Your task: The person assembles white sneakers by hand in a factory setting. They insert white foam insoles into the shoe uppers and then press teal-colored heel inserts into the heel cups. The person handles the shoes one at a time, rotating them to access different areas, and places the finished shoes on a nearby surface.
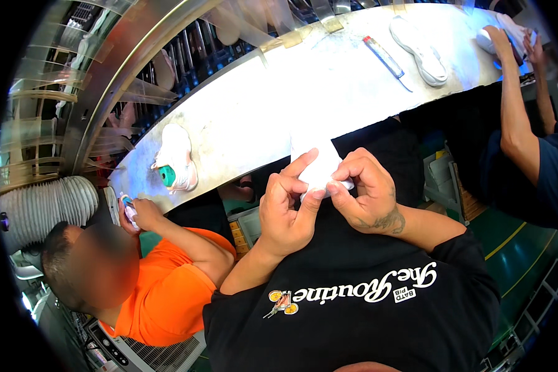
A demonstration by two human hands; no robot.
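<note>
Close in front of my chest, at the near edge of the white worktable [242, 118], both hands pinch a small white piece [321, 166]. Glare washes out its surface, so its exact kind cannot be told. My left hand [289, 208] grips its lower left edge between thumb and fingers. On the opposite side, my right hand [367, 192] pinches the lower right edge, thumb and forefinger closed on it. The two thumbs sit near each other at the bottom of the piece.
Left on the table stands a white shoe [177, 158] with a green insert. Farther right lie a slim red-ended tool [385, 61] and a white shoe sole [418, 51]. Co-workers work at both sides: an orange sleeve [208, 254] left, bare forearms [519, 133] right. Machinery with clear strips lines the back.
</note>
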